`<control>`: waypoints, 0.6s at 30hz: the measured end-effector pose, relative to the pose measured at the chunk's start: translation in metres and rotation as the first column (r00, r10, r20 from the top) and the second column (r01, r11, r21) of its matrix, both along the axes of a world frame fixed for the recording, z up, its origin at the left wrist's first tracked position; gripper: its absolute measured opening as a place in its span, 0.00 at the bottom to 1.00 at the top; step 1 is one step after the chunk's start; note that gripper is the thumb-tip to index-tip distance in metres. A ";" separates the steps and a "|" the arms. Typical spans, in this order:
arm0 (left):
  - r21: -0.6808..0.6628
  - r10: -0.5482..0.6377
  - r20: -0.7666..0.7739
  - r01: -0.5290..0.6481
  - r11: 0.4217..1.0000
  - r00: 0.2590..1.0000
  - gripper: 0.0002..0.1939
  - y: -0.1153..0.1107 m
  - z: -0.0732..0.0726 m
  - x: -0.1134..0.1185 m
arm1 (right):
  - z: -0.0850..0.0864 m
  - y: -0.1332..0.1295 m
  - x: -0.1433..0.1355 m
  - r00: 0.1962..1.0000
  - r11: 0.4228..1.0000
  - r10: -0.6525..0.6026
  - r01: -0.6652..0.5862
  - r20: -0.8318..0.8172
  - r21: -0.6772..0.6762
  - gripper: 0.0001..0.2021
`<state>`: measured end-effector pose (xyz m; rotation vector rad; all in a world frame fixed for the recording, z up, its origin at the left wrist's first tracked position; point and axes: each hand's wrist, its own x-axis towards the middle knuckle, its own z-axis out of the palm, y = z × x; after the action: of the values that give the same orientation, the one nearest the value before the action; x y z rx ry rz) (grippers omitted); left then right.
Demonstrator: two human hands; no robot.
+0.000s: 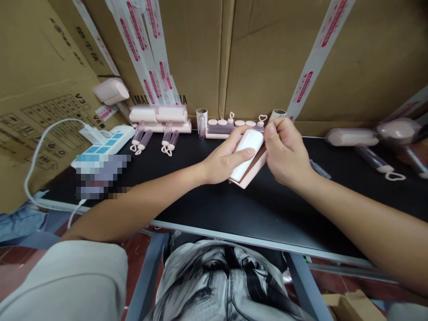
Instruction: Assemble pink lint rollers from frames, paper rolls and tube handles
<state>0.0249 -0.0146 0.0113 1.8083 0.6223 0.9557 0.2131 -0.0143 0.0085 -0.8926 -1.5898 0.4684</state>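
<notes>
My left hand (222,162) is wrapped round a white sticky-looking roll (247,154) set in a pale pink cover (252,174), tilted above the black table. The thumb lies over the white surface. At the upper right end of the roll, my right hand (287,154) is closed, thumb against curled fingers; anything pinched there is too small to name. Behind the hands stands a row of pink pieces (219,129) with heart-shaped loops, and a cardboard tube (202,114) is beside them.
Pink rollers with clear handles (158,114) lie at the back left, near a white power strip (112,140) with a cable. More wrapped rollers (352,137) are on the right. Tall cardboard boxes (261,58) wall the back of the black table (214,205).
</notes>
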 end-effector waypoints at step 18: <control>0.120 0.088 0.146 -0.105 0.987 0.985 0.39 0.012 -0.020 -0.007 | -0.009 -0.004 -0.003 0.950 0.948 0.255 -0.283 -0.182 -0.149 0.21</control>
<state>0.0183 -0.0031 -0.0084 1.8163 0.5764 1.2008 0.2105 -0.0188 -0.0007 -0.7470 -1.5447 0.8635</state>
